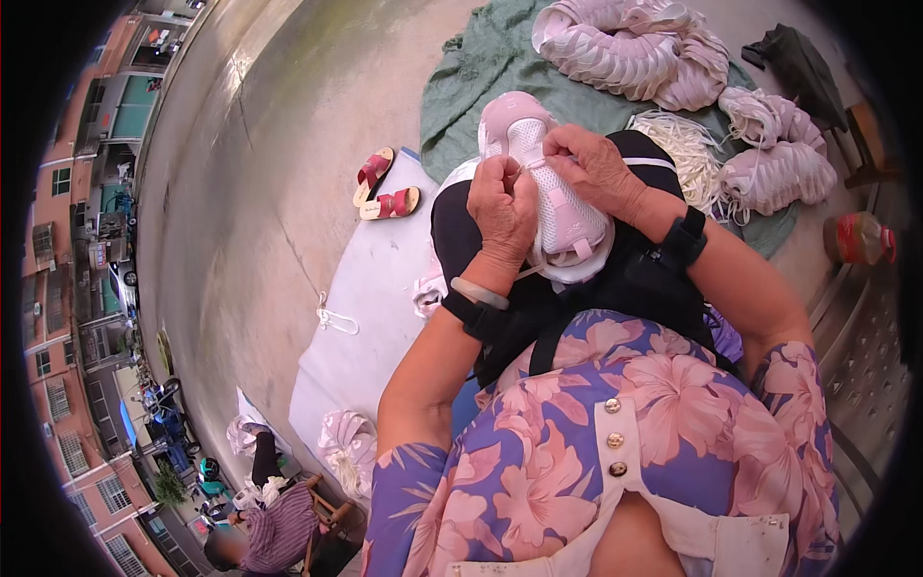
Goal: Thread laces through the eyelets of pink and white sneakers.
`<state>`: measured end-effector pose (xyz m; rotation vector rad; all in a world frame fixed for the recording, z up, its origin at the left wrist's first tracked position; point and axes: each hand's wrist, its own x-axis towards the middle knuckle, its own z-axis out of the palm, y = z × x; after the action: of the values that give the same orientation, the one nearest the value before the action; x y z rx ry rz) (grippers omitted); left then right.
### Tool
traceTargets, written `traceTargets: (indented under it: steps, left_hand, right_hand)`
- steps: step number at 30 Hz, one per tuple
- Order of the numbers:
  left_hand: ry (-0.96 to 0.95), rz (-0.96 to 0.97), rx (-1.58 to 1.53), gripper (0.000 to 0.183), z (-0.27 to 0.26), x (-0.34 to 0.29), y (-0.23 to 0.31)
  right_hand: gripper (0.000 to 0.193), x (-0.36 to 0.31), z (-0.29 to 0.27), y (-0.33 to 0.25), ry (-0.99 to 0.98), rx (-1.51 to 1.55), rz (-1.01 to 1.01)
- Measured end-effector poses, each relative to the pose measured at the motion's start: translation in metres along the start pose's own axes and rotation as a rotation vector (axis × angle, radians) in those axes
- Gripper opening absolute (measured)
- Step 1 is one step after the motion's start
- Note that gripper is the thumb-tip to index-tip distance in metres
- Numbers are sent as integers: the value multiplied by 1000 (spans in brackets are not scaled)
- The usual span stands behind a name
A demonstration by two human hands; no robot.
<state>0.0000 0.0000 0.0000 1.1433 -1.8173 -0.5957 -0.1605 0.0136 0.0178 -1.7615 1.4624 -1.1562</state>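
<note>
A pink and white shoe upper [574, 226] rests across my lap, over dark trousers. My left hand [505, 210] is closed in a pinch at the left side of its lacing area. From the other side my right hand [598, 171] pinches too, its fingertips close to the left ones. Between them runs a thin white shoelace, mostly covered by the fingers. To the right of my knees lies a heap of loose cream shoelaces [675, 154].
Stacked pink and white shoe uppers [615, 53] lie on a green cloth [471, 96], with more bundles [779, 178] at right. Red sandals [392, 204] sit by a pale sheet [361, 288]. A bottle [856, 238] stands at right. Another person [279, 529] sits at lower left.
</note>
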Motion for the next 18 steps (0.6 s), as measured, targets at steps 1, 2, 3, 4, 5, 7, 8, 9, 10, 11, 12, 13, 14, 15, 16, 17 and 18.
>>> traceTargets:
  steps: [1,2,3,4,5,7,8,9,10,11,12,13,14,15,16,17,18]
  left_hand:
    - [39,-33,-30,7,6,-2,1]
    - [78,-67,-61,7,10,0,0]
    - [71,-82,-57,7,6,-5,1]
    - [85,-61,-43,7,3,-9,2]
    - [99,-40,-29,7,-2,-14,2]
    - [105,-17,-17,7,-4,-13,1]
    - [103,6,-6,8,-5,-12,0]
    - [106,-1,-6,8,-8,-12,1]
    - [72,52,8,9,-12,-11,0]
    - [37,105,21,11,-16,-11,0]
    - [38,102,21,11,-19,-9,0]
    - [-6,155,27,12,-22,-7,1]
    - [-50,210,33,13,-24,-6,2]
    - [-52,209,33,13,-25,-6,3]
    - [-63,222,49,13,-25,-5,4]
    - [-74,236,66,13,-26,-5,5]
    - [-76,239,65,13,-26,-5,5]
  right_hand:
    - [9,1,-1,2,-18,-28,14]
    - [9,5,-2,5,-36,-55,29]
    - [9,1,1,1,-46,-49,42]
    - [8,-2,6,-3,-37,-53,28]
    - [7,-5,9,-7,-28,-58,13]
    - [7,-4,10,-11,-27,-78,-18]
    - [7,-3,10,-12,-23,-96,-42]
    - [7,-4,10,-13,-31,-96,-41]
    - [7,-4,9,-13,-50,-113,-56]
    - [7,-4,10,-13,-70,-129,-70]
    - [7,-4,10,-11,-73,-129,-69]
    - [6,-3,11,-10,-84,-132,-51]
    - [6,-3,12,-9,-94,-135,-32]
    - [6,-4,14,-9,-93,-134,-30]
    - [6,-5,16,-9,-58,-190,-73]
    - [5,-6,18,-10,-20,-246,-115]
    - [5,-6,19,-9,-17,-246,-115]
